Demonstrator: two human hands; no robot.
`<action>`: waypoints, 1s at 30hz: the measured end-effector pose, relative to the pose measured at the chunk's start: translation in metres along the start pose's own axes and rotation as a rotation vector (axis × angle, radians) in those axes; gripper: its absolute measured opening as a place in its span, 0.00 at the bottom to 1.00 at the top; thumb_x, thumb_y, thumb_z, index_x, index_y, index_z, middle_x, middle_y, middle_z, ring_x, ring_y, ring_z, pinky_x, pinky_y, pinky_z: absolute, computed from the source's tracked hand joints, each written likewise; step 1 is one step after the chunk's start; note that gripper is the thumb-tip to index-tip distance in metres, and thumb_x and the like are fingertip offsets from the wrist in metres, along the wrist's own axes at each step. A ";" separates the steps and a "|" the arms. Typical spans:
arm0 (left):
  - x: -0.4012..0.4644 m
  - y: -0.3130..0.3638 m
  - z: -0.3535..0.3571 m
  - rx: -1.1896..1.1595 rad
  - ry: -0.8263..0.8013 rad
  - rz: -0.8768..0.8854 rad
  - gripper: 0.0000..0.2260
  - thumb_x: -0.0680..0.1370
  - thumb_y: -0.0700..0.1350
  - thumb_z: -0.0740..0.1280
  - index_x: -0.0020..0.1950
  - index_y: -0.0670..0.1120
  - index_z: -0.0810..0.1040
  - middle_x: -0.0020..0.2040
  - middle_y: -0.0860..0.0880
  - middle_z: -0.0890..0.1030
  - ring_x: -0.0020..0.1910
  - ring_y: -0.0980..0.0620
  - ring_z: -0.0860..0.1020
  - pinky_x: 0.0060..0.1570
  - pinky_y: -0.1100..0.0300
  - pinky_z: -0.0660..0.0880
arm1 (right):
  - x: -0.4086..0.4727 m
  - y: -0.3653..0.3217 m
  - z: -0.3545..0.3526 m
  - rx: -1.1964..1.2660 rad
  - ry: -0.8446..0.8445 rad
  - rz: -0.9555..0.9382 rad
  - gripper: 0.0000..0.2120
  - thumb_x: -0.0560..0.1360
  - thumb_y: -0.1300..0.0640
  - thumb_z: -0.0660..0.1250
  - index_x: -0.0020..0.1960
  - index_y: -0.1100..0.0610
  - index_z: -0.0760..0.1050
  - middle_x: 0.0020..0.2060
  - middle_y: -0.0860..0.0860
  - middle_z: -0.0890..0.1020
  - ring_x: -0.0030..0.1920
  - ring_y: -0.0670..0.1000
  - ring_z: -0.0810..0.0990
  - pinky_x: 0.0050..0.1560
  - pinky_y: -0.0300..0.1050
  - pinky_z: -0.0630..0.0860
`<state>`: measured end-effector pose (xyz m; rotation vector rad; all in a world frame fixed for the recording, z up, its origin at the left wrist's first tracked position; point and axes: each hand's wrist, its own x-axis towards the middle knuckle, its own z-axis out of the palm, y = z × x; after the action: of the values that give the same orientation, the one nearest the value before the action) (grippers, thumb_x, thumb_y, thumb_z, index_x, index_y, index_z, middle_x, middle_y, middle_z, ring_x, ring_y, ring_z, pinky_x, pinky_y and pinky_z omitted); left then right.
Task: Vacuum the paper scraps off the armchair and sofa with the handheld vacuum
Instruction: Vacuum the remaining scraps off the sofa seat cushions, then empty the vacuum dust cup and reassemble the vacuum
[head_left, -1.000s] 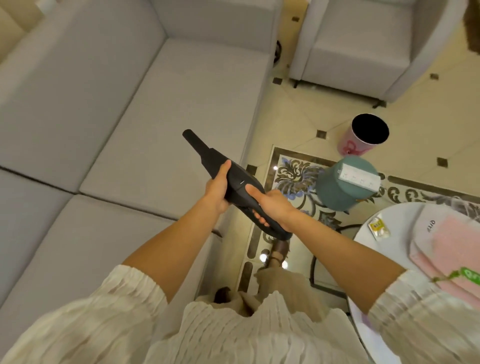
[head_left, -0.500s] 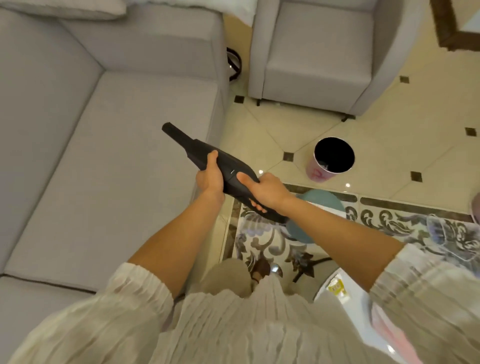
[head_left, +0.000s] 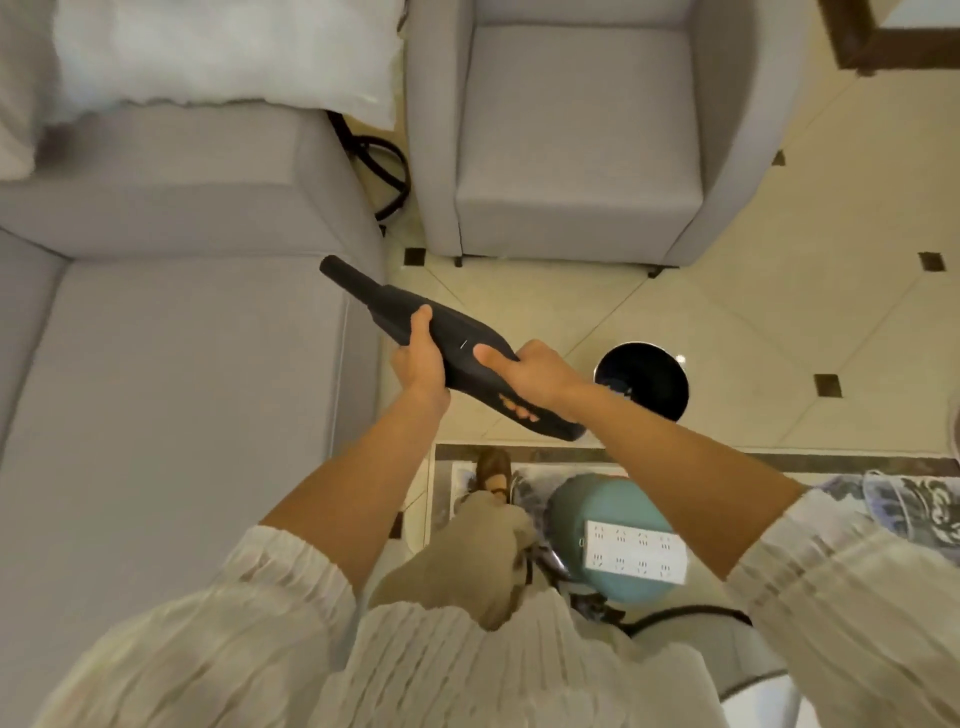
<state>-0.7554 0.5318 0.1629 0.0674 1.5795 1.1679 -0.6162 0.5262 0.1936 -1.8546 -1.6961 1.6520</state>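
I hold the black handheld vacuum (head_left: 457, 348) in both hands, above the gap between the grey sofa (head_left: 171, 395) and the tiled floor. My left hand (head_left: 421, 358) grips its body from below. My right hand (head_left: 535, 374) grips the rear handle, thumb lying on top. The nozzle points up and left over the corner of the sofa's seat. The grey armchair (head_left: 576, 145) stands ahead at the top centre. No paper scraps show on either seat.
A white cushion (head_left: 223, 52) lies on the sofa's back. A dark-lined bin (head_left: 641, 376) stands on the floor to my right. A teal stool (head_left: 597, 519) carrying a white power strip (head_left: 636, 558) sits by my feet. Black cable (head_left: 384, 171) loops between sofa and armchair.
I have stepped forward, so the armchair and the sofa's end have come closer and lower in view. Both hands keep the same hold on the vacuum.
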 end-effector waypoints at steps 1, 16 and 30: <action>0.012 0.000 0.011 0.006 0.002 -0.007 0.20 0.75 0.58 0.69 0.59 0.45 0.74 0.52 0.46 0.82 0.51 0.46 0.82 0.53 0.50 0.80 | 0.015 0.001 -0.009 0.014 -0.020 0.019 0.30 0.77 0.34 0.59 0.38 0.62 0.74 0.25 0.53 0.77 0.25 0.51 0.76 0.36 0.45 0.75; 0.314 -0.188 0.159 0.249 -0.121 0.027 0.20 0.74 0.56 0.70 0.57 0.43 0.74 0.51 0.46 0.82 0.51 0.47 0.81 0.57 0.49 0.79 | 0.289 0.242 -0.008 0.138 0.275 0.101 0.31 0.77 0.34 0.58 0.32 0.60 0.71 0.19 0.50 0.74 0.20 0.48 0.74 0.27 0.38 0.70; 0.495 -0.311 0.160 0.220 -0.216 -0.065 0.28 0.69 0.53 0.77 0.63 0.42 0.74 0.54 0.45 0.83 0.50 0.45 0.82 0.53 0.49 0.80 | 0.451 0.377 0.078 0.024 0.424 0.134 0.26 0.75 0.34 0.62 0.40 0.59 0.73 0.28 0.53 0.78 0.26 0.53 0.79 0.29 0.44 0.76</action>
<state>-0.6632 0.7644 -0.3886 0.2752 1.4998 0.9011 -0.5470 0.6945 -0.3704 -2.1551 -1.3962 1.1931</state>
